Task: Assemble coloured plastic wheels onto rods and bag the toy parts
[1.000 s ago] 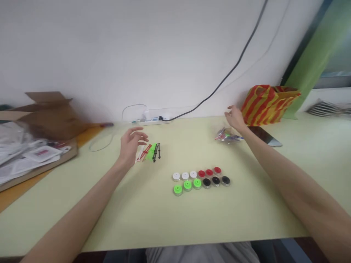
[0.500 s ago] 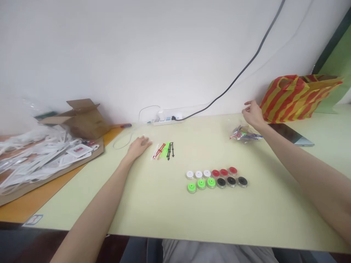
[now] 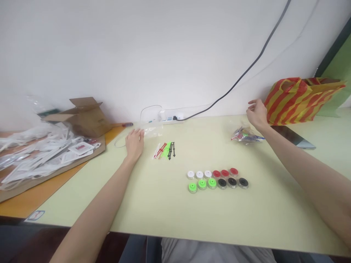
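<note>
My left hand rests near the back of the table with its fingers stretched forward. Its fingertips meet or overlap the edge of a clear plastic bag; no grip on it shows. To the right of this hand lie several thin plastic rods in white, red, green and black. My right hand is raised at the back right with fingers apart and nothing seen in them. Just left of and below it sits a clear bag of small coloured parts. White, red, green and black wheels stand in two rows nearer me.
A cardboard box and a heap of white plastic pieces occupy the left. Against the wall lies a power strip with a black cable. A striped bag and a dark tablet are at the right.
My left hand has shifted slightly left and away from me, turning its fingers forward. More of the clear bag shows beside it. My right hand looks nearly the same; the view has shifted slightly.
</note>
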Demonstrator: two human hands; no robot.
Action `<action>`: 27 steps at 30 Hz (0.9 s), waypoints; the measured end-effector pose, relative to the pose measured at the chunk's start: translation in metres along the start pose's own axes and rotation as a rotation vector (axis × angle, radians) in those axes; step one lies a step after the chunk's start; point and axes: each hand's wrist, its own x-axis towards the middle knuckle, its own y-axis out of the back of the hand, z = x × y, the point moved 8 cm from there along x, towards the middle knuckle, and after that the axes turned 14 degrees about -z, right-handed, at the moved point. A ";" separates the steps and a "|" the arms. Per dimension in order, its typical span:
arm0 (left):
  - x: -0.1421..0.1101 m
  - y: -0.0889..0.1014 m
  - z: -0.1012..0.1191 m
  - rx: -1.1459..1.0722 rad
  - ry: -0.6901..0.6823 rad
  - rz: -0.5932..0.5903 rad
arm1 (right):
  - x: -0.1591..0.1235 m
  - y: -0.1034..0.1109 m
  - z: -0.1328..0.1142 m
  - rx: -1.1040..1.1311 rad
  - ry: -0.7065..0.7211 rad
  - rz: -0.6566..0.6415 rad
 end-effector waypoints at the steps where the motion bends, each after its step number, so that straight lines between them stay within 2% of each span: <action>1: 0.000 0.000 0.001 0.000 -0.004 0.001 | 0.000 0.000 0.000 0.010 -0.007 0.004; 7: 0.000 0.009 0.003 -0.014 0.004 0.057 | 0.002 0.002 0.002 0.051 -0.044 0.028; 10: 0.002 0.008 0.003 0.002 0.003 0.047 | 0.004 0.005 0.001 0.065 -0.047 0.042; 14: 0.004 -0.004 0.002 0.056 -0.001 -0.045 | 0.002 0.006 -0.005 0.074 -0.045 0.035; 18: 0.004 -0.022 0.000 0.101 -0.013 -0.185 | -0.005 0.009 -0.019 0.093 -0.027 0.039; 21: 0.004 -0.033 0.000 0.112 -0.017 -0.262 | -0.006 0.016 -0.044 0.117 0.023 0.046; 24: 0.004 -0.039 0.001 0.114 -0.025 -0.287 | -0.013 0.025 -0.088 0.115 0.096 0.009; 25: 0.005 -0.040 0.003 0.113 -0.032 -0.289 | -0.019 0.027 -0.106 0.113 0.140 -0.029; 26: 0.005 -0.040 0.005 0.111 -0.041 -0.286 | -0.029 0.026 -0.129 0.105 0.231 -0.130; 27: 0.006 -0.038 0.008 0.109 -0.050 -0.279 | -0.044 0.020 -0.151 0.072 0.326 -0.291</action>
